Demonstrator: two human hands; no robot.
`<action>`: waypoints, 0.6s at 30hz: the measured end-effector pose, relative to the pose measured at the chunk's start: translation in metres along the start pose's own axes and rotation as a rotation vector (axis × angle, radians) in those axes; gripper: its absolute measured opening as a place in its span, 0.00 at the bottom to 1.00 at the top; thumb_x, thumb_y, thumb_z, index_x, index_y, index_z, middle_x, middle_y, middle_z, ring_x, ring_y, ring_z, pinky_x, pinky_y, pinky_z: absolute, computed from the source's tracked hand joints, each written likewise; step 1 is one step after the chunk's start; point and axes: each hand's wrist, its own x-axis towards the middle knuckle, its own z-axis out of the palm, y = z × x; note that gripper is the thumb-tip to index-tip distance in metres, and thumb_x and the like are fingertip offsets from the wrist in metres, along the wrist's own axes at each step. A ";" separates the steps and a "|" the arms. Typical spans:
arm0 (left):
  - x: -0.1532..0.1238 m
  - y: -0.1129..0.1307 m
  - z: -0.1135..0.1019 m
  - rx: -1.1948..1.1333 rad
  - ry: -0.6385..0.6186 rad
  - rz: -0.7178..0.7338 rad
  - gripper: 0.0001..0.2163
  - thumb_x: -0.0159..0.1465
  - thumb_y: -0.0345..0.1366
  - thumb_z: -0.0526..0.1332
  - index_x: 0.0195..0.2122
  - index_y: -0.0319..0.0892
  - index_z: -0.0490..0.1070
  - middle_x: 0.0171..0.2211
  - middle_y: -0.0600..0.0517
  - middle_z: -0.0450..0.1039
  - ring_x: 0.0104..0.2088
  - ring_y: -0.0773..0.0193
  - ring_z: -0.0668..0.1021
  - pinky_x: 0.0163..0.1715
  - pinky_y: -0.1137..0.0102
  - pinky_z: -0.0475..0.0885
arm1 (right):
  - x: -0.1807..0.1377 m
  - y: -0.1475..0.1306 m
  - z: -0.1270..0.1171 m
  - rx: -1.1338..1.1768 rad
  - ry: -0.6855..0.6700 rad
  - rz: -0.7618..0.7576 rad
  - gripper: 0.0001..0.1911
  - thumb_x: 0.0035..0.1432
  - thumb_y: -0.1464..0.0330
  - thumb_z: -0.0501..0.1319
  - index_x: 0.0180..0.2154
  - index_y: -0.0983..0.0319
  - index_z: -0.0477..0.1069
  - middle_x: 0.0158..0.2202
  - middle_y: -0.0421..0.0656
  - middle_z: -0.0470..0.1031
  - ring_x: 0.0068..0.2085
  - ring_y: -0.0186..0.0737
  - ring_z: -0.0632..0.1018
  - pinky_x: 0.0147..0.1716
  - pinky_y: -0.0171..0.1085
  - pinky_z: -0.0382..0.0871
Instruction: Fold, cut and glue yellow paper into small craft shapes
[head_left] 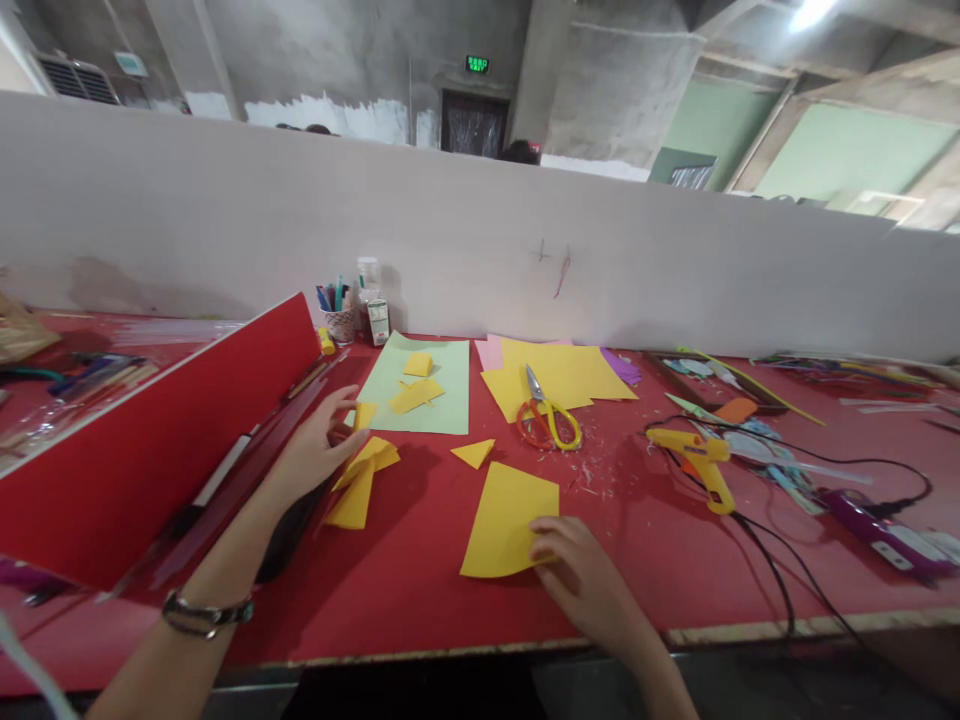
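Observation:
My right hand (574, 565) grips the right edge of a yellow paper sheet (506, 520), fingers on top and thumb at its lower corner. The sheet's near edge bows slightly. My left hand (324, 442) is over the left side of the desk, thumb and fingers apart and bent, beside a small yellow paper piece (365, 414). Just below its fingertips lie overlapping yellow paper scraps (360, 490). Between the hands is a yellow paper triangle (472, 454). Scissors (547, 415) with red and yellow handles rest partly on larger yellow sheets (592, 372).
A light green sheet (450, 400) bears small yellow pieces. At left stands a slanted red board (187, 420). A pen cup (340, 325) and bottle (377, 318) are at the back. Rightward lie a yellow glue gun (697, 460), its cord and a purple power strip (885, 535).

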 end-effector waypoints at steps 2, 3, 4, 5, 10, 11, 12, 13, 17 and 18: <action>-0.003 -0.002 0.000 0.156 -0.085 0.006 0.28 0.50 0.45 0.51 0.52 0.39 0.53 0.46 0.45 0.64 0.36 0.60 0.72 0.36 0.65 0.68 | 0.000 0.000 0.000 0.004 0.004 -0.007 0.05 0.52 0.72 0.51 0.30 0.60 0.64 0.41 0.46 0.68 0.45 0.41 0.67 0.44 0.42 0.61; -0.004 -0.003 0.001 0.233 -0.123 0.020 0.27 0.50 0.44 0.51 0.51 0.39 0.54 0.46 0.45 0.64 0.39 0.59 0.72 0.39 0.65 0.67 | 0.000 0.001 0.000 0.007 0.006 -0.011 0.05 0.52 0.72 0.51 0.31 0.60 0.64 0.40 0.46 0.68 0.45 0.41 0.67 0.44 0.42 0.61; -0.005 -0.004 0.002 0.302 -0.155 0.034 0.26 0.50 0.42 0.50 0.51 0.39 0.55 0.47 0.45 0.64 0.42 0.58 0.70 0.42 0.64 0.66 | 0.000 0.001 0.000 0.010 0.007 -0.014 0.05 0.52 0.72 0.51 0.31 0.60 0.64 0.40 0.46 0.68 0.45 0.41 0.67 0.44 0.42 0.61; -0.006 -0.005 0.003 0.364 -0.183 0.045 0.26 0.51 0.41 0.50 0.51 0.39 0.55 0.48 0.45 0.63 0.45 0.57 0.69 0.44 0.64 0.64 | 0.000 0.001 0.000 0.012 0.008 -0.015 0.05 0.52 0.72 0.51 0.31 0.60 0.64 0.40 0.46 0.68 0.45 0.41 0.67 0.44 0.42 0.62; -0.007 -0.001 0.007 0.591 -0.250 0.024 0.24 0.55 0.40 0.48 0.53 0.36 0.53 0.49 0.42 0.62 0.48 0.57 0.67 0.44 0.65 0.64 | 0.000 0.001 0.000 0.013 0.009 -0.013 0.05 0.51 0.73 0.51 0.30 0.60 0.64 0.40 0.45 0.68 0.45 0.40 0.67 0.43 0.40 0.62; -0.007 0.001 0.007 0.630 -0.249 0.012 0.24 0.56 0.41 0.47 0.53 0.36 0.53 0.49 0.42 0.62 0.48 0.56 0.67 0.43 0.65 0.64 | 0.000 0.001 0.000 0.012 0.011 -0.014 0.05 0.51 0.73 0.51 0.31 0.60 0.64 0.40 0.45 0.68 0.45 0.40 0.67 0.43 0.40 0.62; -0.006 0.003 0.008 0.673 -0.252 0.001 0.24 0.57 0.42 0.47 0.53 0.36 0.53 0.49 0.41 0.62 0.48 0.55 0.67 0.43 0.65 0.64 | 0.000 0.001 0.000 0.011 0.013 -0.015 0.05 0.51 0.73 0.51 0.31 0.60 0.65 0.40 0.45 0.68 0.45 0.40 0.67 0.44 0.40 0.61; -0.006 0.005 0.009 0.717 -0.262 -0.002 0.24 0.57 0.42 0.47 0.53 0.36 0.53 0.48 0.41 0.63 0.48 0.54 0.68 0.42 0.64 0.64 | 0.000 0.000 0.000 0.008 0.016 -0.015 0.05 0.51 0.73 0.51 0.31 0.60 0.65 0.40 0.46 0.68 0.45 0.40 0.67 0.44 0.40 0.61; -0.004 0.010 0.013 0.850 -0.321 0.045 0.22 0.57 0.39 0.50 0.52 0.35 0.56 0.44 0.42 0.67 0.46 0.54 0.68 0.43 0.64 0.63 | 0.000 0.000 0.000 -0.006 0.011 -0.018 0.06 0.51 0.73 0.51 0.31 0.61 0.65 0.40 0.46 0.68 0.45 0.40 0.67 0.44 0.41 0.61; -0.003 0.011 0.014 0.861 -0.326 0.051 0.22 0.57 0.39 0.50 0.52 0.36 0.56 0.44 0.42 0.67 0.46 0.55 0.69 0.43 0.64 0.63 | 0.000 0.001 0.001 -0.010 0.008 -0.018 0.06 0.51 0.73 0.51 0.31 0.61 0.66 0.40 0.46 0.68 0.45 0.40 0.67 0.44 0.41 0.61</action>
